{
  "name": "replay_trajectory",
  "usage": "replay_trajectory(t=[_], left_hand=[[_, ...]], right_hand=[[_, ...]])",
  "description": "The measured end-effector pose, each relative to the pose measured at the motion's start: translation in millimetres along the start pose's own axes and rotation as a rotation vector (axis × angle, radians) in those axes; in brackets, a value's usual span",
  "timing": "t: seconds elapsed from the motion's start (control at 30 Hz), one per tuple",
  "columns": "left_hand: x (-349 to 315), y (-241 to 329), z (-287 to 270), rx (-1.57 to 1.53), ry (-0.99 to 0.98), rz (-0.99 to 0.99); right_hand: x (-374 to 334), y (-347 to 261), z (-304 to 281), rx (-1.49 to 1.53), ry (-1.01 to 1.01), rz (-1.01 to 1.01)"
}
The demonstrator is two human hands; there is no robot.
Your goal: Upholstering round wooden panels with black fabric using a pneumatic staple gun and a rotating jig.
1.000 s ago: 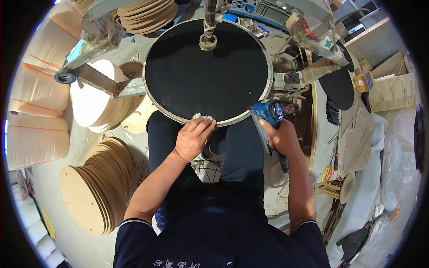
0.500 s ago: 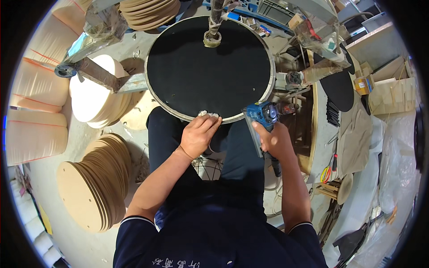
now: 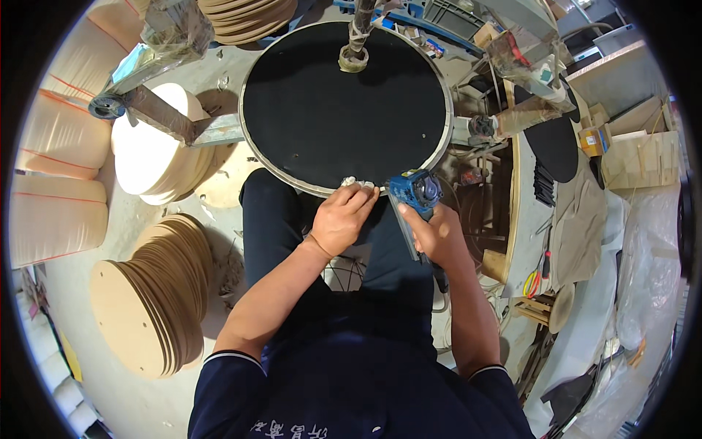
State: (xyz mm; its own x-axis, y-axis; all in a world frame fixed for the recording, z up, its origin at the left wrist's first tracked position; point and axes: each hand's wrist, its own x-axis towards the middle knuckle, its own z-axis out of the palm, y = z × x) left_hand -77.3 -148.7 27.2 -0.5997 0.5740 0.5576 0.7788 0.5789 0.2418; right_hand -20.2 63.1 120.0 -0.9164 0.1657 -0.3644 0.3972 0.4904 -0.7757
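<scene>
A round black-covered panel [image 3: 344, 121] with a pale rim lies in front of me above my knees. My left hand [image 3: 342, 218] grips its near edge, fingers bent and pressed together, with white wrapping on the fingertips. Whatever lies under those fingers is hidden. In my right hand [image 3: 439, 235] is a blue staple gun [image 3: 415, 189], its nose at the near rim just right of my left fingertips. An upright post with a taped foot [image 3: 354, 60] comes down on the far part of the panel.
Metal arms [image 3: 219, 132] wrapped in plastic flank the panel. Stacked brown boards [image 3: 128, 318] and white discs [image 3: 150, 150] stand on the left. On the right, a bench holds black fabric pieces [image 3: 552, 146] and scissors [image 3: 536, 282].
The panel has turned a little counter-clockwise, my left hand moving right with its near edge. My right hand has brought the staple gun left and slightly up, closer to the left fingers.
</scene>
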Motion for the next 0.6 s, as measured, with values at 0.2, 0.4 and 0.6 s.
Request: replay_trajectory(t=[0.2, 0.4, 0.6], left_hand=[[-2, 1, 4, -0.106, -0.062, 0.011], [-2, 6, 12, -0.305, -0.06, -0.08], [8, 11, 17, -0.477, 0.012, -0.082]], right_hand=[[-3, -3, -1, -0.051, 0.028, 0.03], [-5, -10, 0, 0.049, -0.029, 0.105], [-3, -4, 0, 0.083, 0.008, 0.046]])
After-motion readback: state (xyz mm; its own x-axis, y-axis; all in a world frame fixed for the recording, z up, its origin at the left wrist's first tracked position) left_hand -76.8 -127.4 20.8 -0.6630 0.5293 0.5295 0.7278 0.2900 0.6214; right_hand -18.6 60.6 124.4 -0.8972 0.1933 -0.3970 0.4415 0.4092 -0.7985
